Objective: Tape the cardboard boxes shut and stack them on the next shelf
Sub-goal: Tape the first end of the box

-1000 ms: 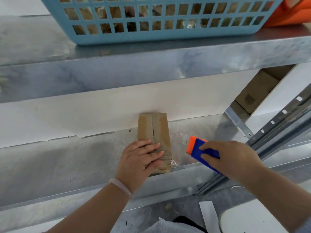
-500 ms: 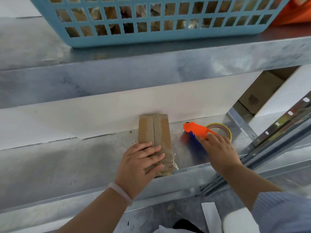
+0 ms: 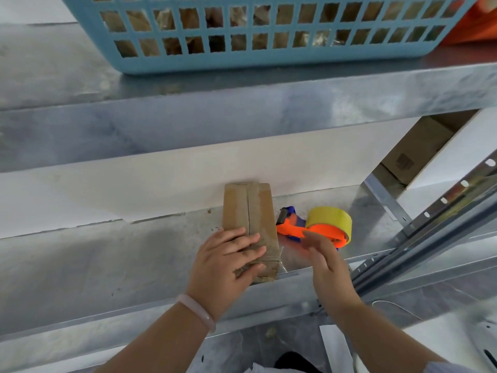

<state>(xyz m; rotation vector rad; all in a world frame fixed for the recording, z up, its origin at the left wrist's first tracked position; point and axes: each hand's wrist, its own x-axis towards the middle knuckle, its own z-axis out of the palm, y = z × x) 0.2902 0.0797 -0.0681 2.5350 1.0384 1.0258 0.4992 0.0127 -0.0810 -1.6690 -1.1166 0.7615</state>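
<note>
Only print I can spot is a dark stamp on the big brown carton (image 3: pixel 414 154) far right behind the rack, way too blurry to read. No labels on anything else.

Containers: a light blue plastic basket (image 3: pixel 269 59) sits on the upper shelf (image 3: pixel 80 84), and through the holes you can see brownish crinkly stuff, can't tell what. There's an orange thing (image 3: pixel 478 25) just beside it at the right edge.

Down on the lower shelf (image 3: pixel 107 265), the small cardboard box (image 3: pixel 246 208) lies lengthwise, far end against the white back wall, near end at the shelf's front lip. There's shiny tape over the seam, with a scrap sticking out at the near right corner. The left hand (image 3: pixel 228 262), pale bracelet (image 3: pixel 197 310) on the wrist, lies flat on the near end, fingers (image 3: pixel 242 244) straight and a bit spread across the top.

Just right of the box is an orange and blue tape dispenser (image 3: pixel 293 228) with a yellow roll (image 3: pixel 329 219). The right hand (image 3: pixel 326 267) is right in front of it, fingers straight and holding nothing; can't tell if the tips touch it.
</note>
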